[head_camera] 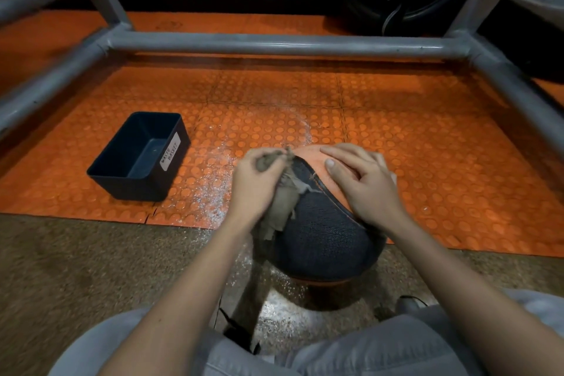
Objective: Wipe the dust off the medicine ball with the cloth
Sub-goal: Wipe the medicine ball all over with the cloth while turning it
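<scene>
A black and orange medicine ball [323,235] sits on the floor in front of my knees, half on the orange mat. My left hand [254,183] grips a frayed tan cloth [282,204] and holds it against the ball's upper left side; part of the cloth hangs down the ball. My right hand [363,181] lies flat on top of the ball, fingers spread over its orange panel.
A dark blue bin [171,162] labelled "waste basket" stands on the orange studded mat [427,146] to the left. White dust speckles the mat and floor around the ball. A grey metal pipe frame [274,44] crosses behind and along both sides.
</scene>
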### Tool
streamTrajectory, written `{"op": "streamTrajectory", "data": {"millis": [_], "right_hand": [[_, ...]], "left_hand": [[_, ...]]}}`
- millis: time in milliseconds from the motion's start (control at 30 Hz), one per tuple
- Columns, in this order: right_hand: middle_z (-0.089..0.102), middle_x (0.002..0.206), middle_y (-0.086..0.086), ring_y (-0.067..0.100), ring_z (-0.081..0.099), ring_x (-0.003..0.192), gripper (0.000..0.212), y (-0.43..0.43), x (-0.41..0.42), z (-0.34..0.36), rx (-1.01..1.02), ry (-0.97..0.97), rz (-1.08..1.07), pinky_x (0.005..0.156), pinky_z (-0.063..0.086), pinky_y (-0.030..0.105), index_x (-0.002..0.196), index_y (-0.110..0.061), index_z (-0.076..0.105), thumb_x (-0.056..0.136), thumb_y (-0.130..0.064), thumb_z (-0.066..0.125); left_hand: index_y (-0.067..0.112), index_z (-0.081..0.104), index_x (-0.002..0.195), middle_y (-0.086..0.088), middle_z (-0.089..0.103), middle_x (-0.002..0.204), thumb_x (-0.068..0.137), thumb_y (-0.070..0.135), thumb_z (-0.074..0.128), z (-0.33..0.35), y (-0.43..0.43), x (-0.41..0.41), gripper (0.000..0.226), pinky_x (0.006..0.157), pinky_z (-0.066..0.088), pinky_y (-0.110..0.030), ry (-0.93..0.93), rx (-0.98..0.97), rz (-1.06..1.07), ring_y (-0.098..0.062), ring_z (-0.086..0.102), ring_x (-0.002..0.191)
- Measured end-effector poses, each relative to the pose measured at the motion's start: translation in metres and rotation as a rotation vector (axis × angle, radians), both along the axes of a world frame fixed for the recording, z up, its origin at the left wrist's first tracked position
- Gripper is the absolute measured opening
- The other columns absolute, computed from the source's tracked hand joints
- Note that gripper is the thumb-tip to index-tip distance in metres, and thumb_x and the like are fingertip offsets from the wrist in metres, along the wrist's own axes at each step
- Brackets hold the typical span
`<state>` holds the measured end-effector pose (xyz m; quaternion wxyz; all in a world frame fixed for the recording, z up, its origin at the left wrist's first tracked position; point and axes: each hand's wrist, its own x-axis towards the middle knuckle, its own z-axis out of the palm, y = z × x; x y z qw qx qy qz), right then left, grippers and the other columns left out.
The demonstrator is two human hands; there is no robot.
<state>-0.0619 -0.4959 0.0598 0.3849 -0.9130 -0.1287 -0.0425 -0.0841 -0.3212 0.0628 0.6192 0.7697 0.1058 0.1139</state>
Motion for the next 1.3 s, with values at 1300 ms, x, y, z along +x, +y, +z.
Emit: {"op": "streamTrajectory", "data": {"millis": [1300], "right_hand": [[0.06, 0.119, -0.022, 0.013, 0.048, 0.121, 0.031, -0.004, 0.029, -0.006, 0.273, 0.077, -0.129, 0.106, 0.031, 0.05, 0.095, -0.061, 0.063, 0.075, -0.07, 0.041]], "left_hand": [[0.025, 0.067, 0.092, 0.009, 0.059, 0.095, 0.081, 0.028, 0.06, -0.008, -0.031, -0.012, 0.013, 0.086, 0.032, -0.022, -0.548, 0.67, -0.28, -0.013, 0.041, 0.099]]}}
